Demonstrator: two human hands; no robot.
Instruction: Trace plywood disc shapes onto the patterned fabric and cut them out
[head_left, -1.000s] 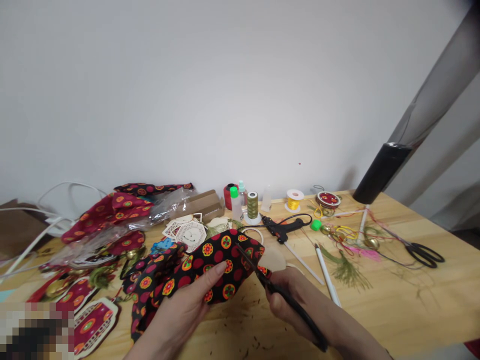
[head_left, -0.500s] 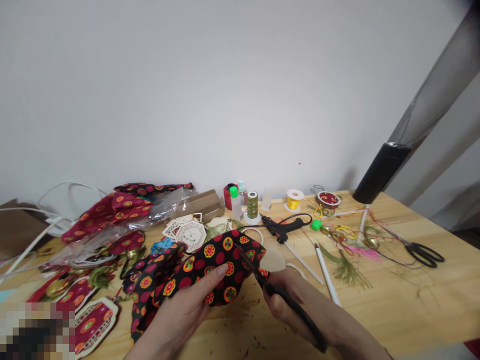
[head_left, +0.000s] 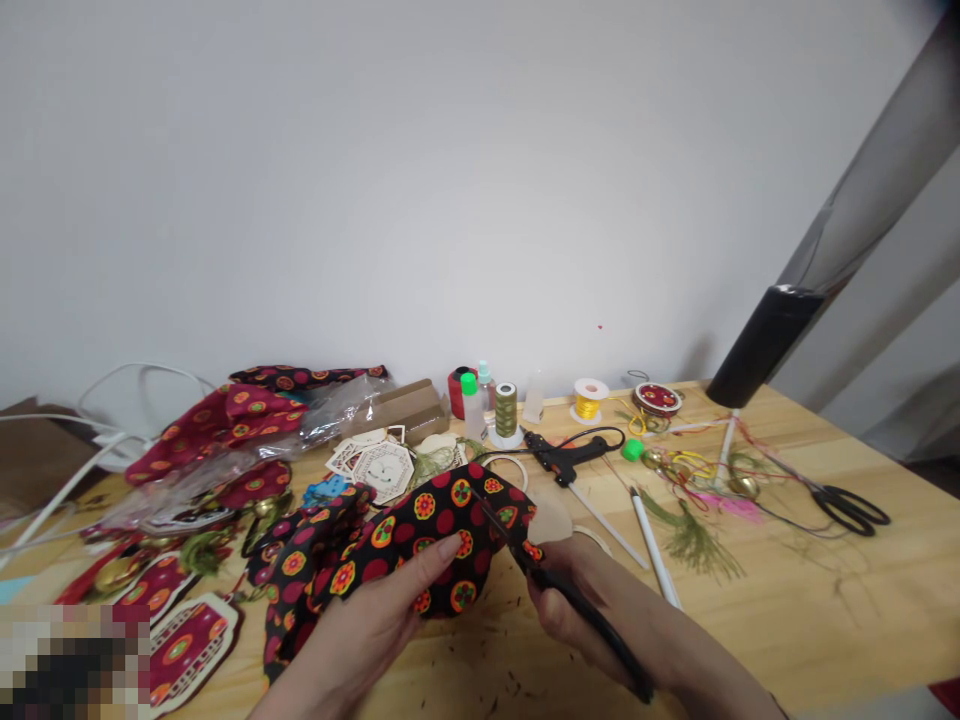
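Note:
Black cloth with red, orange and green flowers [head_left: 382, 530] hangs in folds over the table's near middle. My left hand [head_left: 382, 610] pinches it, thumb on top and fingers hidden underneath. Black-handled scissors [head_left: 592, 615] are in my right hand [head_left: 577, 590], whose fingers wrap round the handles. Their blades lie across the cloth's right part, pointing up and left. Small dark scraps are scattered on the wood below the cloth.
A black glue gun [head_left: 566, 458] lies behind my hands, near a green thread spool [head_left: 506, 412] and yellow spool [head_left: 589, 402]. Other scissors [head_left: 851, 508], a green tassel [head_left: 694, 540] and a white pen [head_left: 656, 550] lie right. Ornaments [head_left: 187, 650] and maroon cloth [head_left: 217, 430] fill the left.
The flowered cloth and my left thumb have shifted slightly to the right and down. My right hand and the scissors are almost where they were.

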